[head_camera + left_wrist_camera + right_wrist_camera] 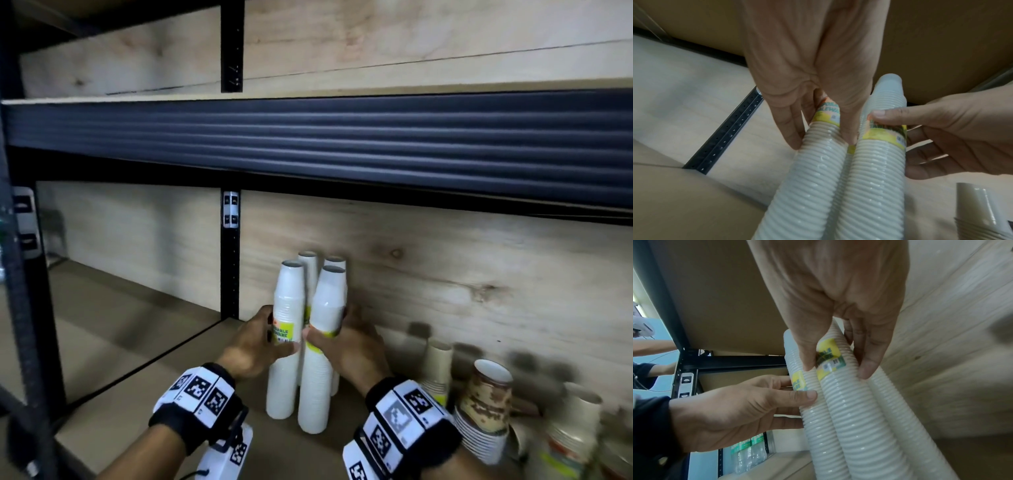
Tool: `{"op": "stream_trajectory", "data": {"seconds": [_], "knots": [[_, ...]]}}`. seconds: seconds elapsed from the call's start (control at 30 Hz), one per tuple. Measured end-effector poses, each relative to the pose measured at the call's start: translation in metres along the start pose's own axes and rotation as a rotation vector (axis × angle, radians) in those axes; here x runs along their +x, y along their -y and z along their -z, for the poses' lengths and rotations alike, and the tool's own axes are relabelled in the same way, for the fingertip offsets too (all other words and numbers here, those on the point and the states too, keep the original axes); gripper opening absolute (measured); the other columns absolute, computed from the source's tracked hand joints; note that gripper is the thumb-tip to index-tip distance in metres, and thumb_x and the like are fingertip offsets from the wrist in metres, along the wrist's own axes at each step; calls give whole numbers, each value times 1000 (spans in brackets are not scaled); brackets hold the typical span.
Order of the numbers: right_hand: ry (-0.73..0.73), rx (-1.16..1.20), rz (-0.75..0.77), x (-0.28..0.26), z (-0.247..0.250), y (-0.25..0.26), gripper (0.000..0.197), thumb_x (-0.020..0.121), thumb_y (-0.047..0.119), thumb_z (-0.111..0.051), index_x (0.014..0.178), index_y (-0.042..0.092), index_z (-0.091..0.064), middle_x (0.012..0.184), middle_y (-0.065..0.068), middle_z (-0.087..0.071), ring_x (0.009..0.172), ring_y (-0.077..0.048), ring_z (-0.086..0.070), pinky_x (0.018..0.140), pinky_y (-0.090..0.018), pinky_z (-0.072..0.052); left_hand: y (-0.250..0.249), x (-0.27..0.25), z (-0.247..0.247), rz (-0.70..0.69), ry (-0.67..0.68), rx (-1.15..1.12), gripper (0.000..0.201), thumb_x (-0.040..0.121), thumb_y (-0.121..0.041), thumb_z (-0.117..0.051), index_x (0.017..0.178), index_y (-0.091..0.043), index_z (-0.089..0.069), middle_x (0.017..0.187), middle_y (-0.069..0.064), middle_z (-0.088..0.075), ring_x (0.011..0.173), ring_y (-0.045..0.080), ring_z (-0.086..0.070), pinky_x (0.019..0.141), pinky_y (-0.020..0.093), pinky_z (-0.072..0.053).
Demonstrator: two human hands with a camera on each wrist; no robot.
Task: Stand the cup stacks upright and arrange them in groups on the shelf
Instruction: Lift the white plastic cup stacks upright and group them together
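Observation:
Several white cup stacks stand upright and close together on the shelf board [164, 394], against the wooden back wall. My left hand [260, 342] grips the front-left cup stack [291, 294] at its yellow label, thumb in front and fingers behind. My right hand [346, 346] grips the front-right cup stack [327, 305] at its label. Two more stacks [308, 263] stand behind them. In the left wrist view my left hand [822, 141] wraps the left stack [813, 178]. In the right wrist view my right hand [836, 369] pinches the middle stack [855, 418].
Beige paper cup stacks [438, 366], a brown patterned stack [486, 401] and other mixed cups [575, 428] crowd the shelf to the right. A black upright post [230, 257] stands behind on the left. The dark shelf beam [342, 144] hangs overhead.

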State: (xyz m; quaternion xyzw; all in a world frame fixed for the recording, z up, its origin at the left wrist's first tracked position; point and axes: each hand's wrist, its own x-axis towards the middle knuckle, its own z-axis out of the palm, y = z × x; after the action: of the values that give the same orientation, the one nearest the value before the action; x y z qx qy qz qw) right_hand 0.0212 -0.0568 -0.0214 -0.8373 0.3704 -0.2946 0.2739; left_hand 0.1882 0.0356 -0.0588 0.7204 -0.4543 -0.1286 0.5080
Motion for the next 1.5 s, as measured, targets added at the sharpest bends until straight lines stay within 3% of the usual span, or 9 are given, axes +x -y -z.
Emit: {"op": "stream_trajectory", "data": {"seconds": [0.07,0.2,0.33,0.47,0.57,0.77,1.03,1.2,1.5], "knots": [[-8,31,16,1,-2,-2,62,73,56,-73,119,21,-49,122,3,-63,115,-20,-59,84,-23,-41,3,1,-2,3,6,-7,72,66,-27,-87,125,-23,-47,109,-5,-68,99,13,-67,88,40,-57],[23,7,32,0,-8,-8,65,70,55,-76,118,20,-51,118,3,-65,110,-19,-62,90,-30,-50,8,0,-3,33,35,-24,72,69,-10,-86,128,-18,-45,109,-2,-68,99,14,-68,88,38,-57],[72,-21,3,-4,-14,-17,64,65,54,-79,114,21,-52,117,3,-66,107,-19,-64,90,-37,-53,18,-3,-4,40,81,75,81,59,-24,-88,129,-22,-46,111,-7,-69,102,11,-66,92,39,-55],[157,-67,-34,-11,-18,-29,66,66,48,-82,120,21,-54,121,4,-66,112,-18,-63,95,-36,-51,27,-8,-10,54,91,116,74,66,-16,-87,127,-22,-47,111,-10,-67,101,9,-65,91,34,-55],[209,-86,-54,-14,-23,-35,65,69,47,-81,124,22,-55,125,4,-65,115,-18,-62,97,-33,-50,31,-7,-12,60,105,140,69,65,-17,-87,123,-21,-50,111,-9,-68,101,10,-66,92,37,-55],[191,-80,-67,-15,-28,-37,62,72,47,-78,124,22,-55,126,4,-64,115,-19,-62,95,-31,-49,29,-5,-17,61,62,158,66,64,-20,-89,116,-28,-50,110,-12,-67,101,9,-65,93,35,-53],[156,-71,-86,-12,-30,-37,61,74,45,-78,125,21,-55,128,3,-63,117,-20,-61,97,-29,-48,32,-3,-19,51,32,154,67,62,-25,-89,119,-25,-53,109,-11,-69,96,6,-66,88,34,-55],[147,-66,-87,-10,-32,-37,62,73,45,-79,124,20,-55,128,3,-64,117,-20,-61,97,-30,-49,31,-1,-21,44,24,156,64,63,-23,-90,116,-24,-54,106,-12,-68,91,0,-63,75,19,-49],[139,-69,-84,-8,-35,-39,63,75,43,-79,127,19,-53,131,2,-62,121,-20,-59,99,-31,-48,40,2,-22,48,25,130,71,60,-28,-90,120,-27,-53,109,-11,-69,97,6,-66,86,32,-56]]}}
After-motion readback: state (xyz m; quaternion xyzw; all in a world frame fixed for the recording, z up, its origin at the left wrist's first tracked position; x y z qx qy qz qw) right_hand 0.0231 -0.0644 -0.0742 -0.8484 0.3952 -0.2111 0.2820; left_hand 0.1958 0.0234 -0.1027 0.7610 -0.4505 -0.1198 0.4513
